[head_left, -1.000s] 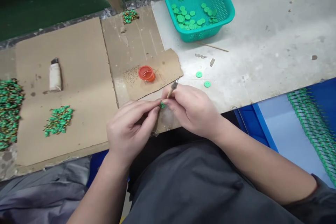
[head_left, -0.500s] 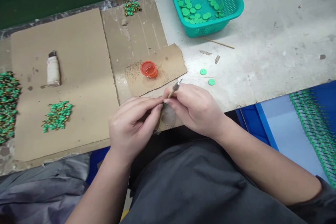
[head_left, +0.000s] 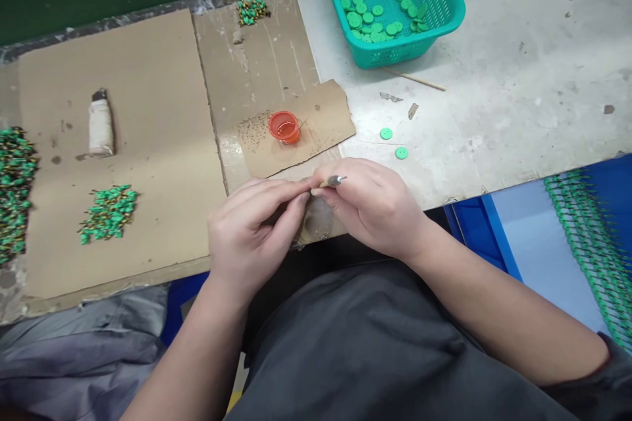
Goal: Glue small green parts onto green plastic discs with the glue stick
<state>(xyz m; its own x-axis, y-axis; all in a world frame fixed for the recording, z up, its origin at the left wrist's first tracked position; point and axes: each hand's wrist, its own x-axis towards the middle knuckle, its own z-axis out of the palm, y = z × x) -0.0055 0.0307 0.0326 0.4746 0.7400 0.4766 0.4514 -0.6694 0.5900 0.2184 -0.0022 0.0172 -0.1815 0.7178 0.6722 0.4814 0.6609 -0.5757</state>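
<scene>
My right hand [head_left: 375, 207] is closed round a slim pointed tool [head_left: 330, 181], its tip towards three o'clock. My left hand [head_left: 249, 230] meets it fingertip to fingertip; I can't tell what it grips. From there, the red cup [head_left: 284, 127] sits at eleven, two green buttons [head_left: 386, 133] at two, the teal basket [head_left: 405, 49] at one.

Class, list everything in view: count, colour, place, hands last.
Table: one, whitish, across middle.
Basket: one, teal, top centre.
Buttons: many, green, in basket; two below.
Piles: three, green and yellow, two left, one upper centre.
Cardboard: three, brown, left to centre.
Cup: one, red, on cardboard.
Tube: one, whitish, left.
Stick: one, pale, below basket.
Netting: one, green, lower right.
Cloth: one, grey, lower left.
Tool: one, brown and dark, right hand.
Left hand, right hand: one each, bare, centre.
</scene>
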